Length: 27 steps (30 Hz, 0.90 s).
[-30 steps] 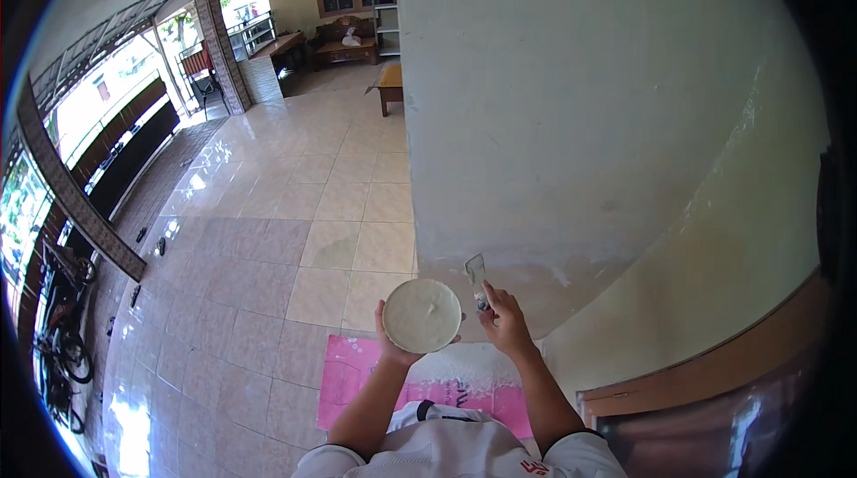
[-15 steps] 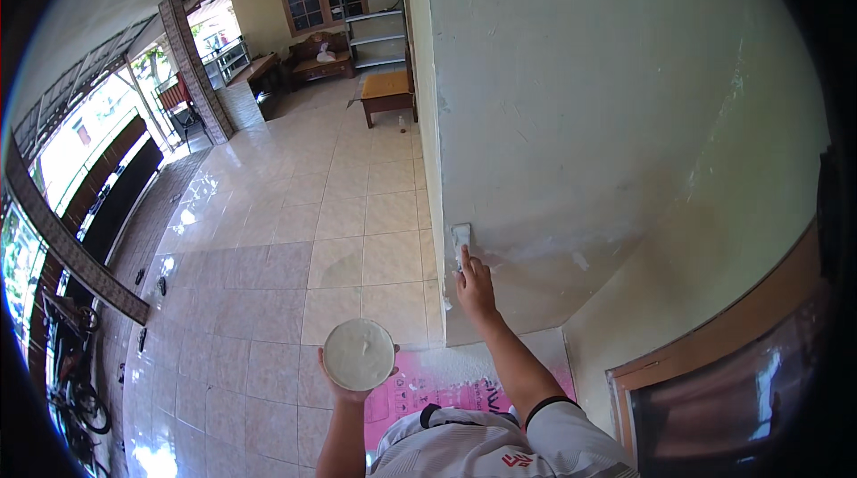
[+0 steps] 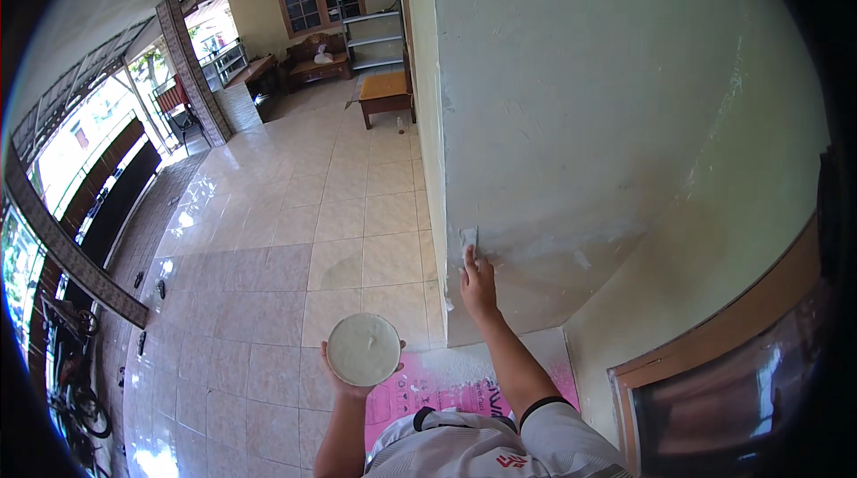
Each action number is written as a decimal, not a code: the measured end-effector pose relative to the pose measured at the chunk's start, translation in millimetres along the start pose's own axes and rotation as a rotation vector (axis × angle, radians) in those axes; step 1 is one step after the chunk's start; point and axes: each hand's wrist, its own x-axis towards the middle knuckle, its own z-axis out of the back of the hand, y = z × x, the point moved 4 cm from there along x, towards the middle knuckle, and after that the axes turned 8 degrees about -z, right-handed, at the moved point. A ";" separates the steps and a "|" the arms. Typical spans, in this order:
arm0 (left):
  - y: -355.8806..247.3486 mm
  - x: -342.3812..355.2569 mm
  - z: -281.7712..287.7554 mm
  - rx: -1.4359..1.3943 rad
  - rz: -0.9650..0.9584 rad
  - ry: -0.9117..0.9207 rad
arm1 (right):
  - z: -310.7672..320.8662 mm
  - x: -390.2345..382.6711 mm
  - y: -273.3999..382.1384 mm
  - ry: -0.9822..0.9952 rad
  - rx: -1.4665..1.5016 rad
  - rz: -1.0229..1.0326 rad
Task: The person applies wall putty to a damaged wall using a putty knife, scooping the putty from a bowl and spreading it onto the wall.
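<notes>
My left hand (image 3: 345, 385) is wrapped round the underside of a round tub (image 3: 363, 349) of pale, creamy paste, with fingertips showing at both sides of its rim. The paste has a small raised lump near the middle. Against the lower grey-white wall (image 3: 553, 139), close to its left corner, my right hand (image 3: 479, 286) grips a putty knife (image 3: 470, 236). Its index finger is stretched along the tool toward the flat blade, and the blade lies on the wall. The handle is hidden in my fingers. A whitish smeared band (image 3: 558, 243) runs across the wall right of the blade.
A pink printed sheet (image 3: 420, 389) with white specks lies below at the wall's foot. To the lower right is a wood-framed window (image 3: 625, 380). Tiled floor (image 3: 232, 299) stretches left. Farther off stand an orange-topped table (image 3: 385, 86), a metal shelf (image 3: 370, 18) and a bench (image 3: 317, 67).
My right hand and the putty knife have shifted slightly right and down along the wall. The tub in my left hand has moved a little right and up.
</notes>
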 end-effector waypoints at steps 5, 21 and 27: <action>2.8 3.9 -1.0 0.020 0.007 0.022 | -17.5 -39.6 -32.9 0.131 -0.162 -0.063; -2.1 -0.2 0.6 0.017 -0.018 0.027 | -3.7 -12.3 1.9 0.026 0.013 -0.045; 1.0 7.7 5.7 0.052 0.015 0.054 | -17.0 -22.4 -25.2 0.046 -0.102 -0.025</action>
